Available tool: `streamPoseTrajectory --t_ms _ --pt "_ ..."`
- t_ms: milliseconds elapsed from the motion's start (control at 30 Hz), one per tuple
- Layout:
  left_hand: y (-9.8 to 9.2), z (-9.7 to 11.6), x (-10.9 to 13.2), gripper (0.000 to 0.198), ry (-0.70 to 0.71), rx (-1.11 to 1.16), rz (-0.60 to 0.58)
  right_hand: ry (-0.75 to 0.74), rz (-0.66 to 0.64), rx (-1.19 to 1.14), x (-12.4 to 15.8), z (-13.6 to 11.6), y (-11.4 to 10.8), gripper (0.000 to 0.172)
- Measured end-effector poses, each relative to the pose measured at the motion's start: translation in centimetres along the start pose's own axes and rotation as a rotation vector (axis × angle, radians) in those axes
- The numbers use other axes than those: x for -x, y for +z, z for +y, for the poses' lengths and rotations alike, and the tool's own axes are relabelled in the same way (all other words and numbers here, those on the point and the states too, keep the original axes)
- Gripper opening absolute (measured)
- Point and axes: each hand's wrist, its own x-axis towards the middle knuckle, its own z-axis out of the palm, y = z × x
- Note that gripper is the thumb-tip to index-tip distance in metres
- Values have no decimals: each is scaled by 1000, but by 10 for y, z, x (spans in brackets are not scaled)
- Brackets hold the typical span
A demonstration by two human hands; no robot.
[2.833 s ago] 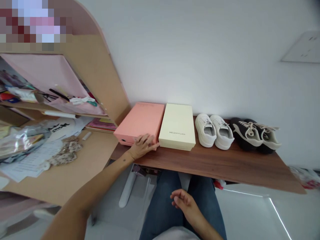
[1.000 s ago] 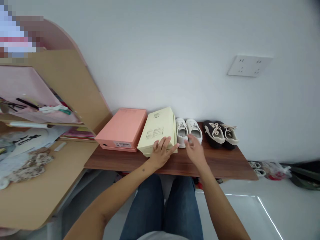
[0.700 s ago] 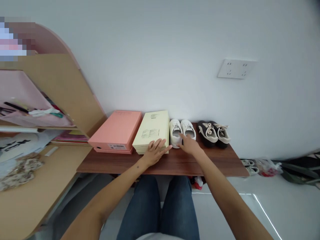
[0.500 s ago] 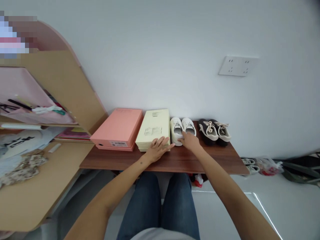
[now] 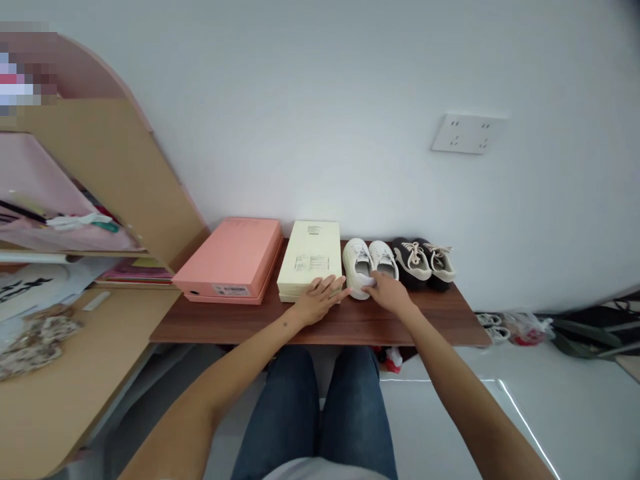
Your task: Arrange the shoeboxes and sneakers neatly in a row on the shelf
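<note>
A dark wooden shelf [image 5: 310, 327] runs along the white wall. On it, from left to right, sit a pink shoebox [image 5: 233, 257], a pale yellow shoebox [image 5: 310, 257], a pair of white sneakers [image 5: 369, 261] and a pair of black sneakers [image 5: 424, 260]. My left hand [image 5: 317, 300] lies flat with fingers spread against the front end of the yellow shoebox. My right hand [image 5: 389, 292] is at the heels of the white sneakers, its fingers curled against them.
A light wooden desk [image 5: 60, 387] with papers and a patterned cloth [image 5: 30, 337] stands at the left, under a pink-backed shelf unit [image 5: 100, 180]. A wall socket [image 5: 467, 133] is above right. Bags and small shoes [image 5: 500, 323] lie on the floor at right.
My left hand went from the pink shoebox to the yellow one, which was turned and now lies straight. My right hand rose from my lap to the white sneakers. The sneakers shifted right.
</note>
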Motion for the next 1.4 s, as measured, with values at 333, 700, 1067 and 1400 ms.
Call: streamPoseTrajectory --t_ms 333,700,1067,1400 --pt "-2 72 -118 52 -555 486 -236 172 34 -108 6 10 -5 27" --pt "17 59 -144 34 -1198 1000 189 370 501 -1237 30 69 14 34" --pt "57 57 -157 44 -1483 922 279 484 348 -1438 24 54 55 49" --pt "40 138 -145 56 -844 799 491 410 594 -579 45 122 15 36"
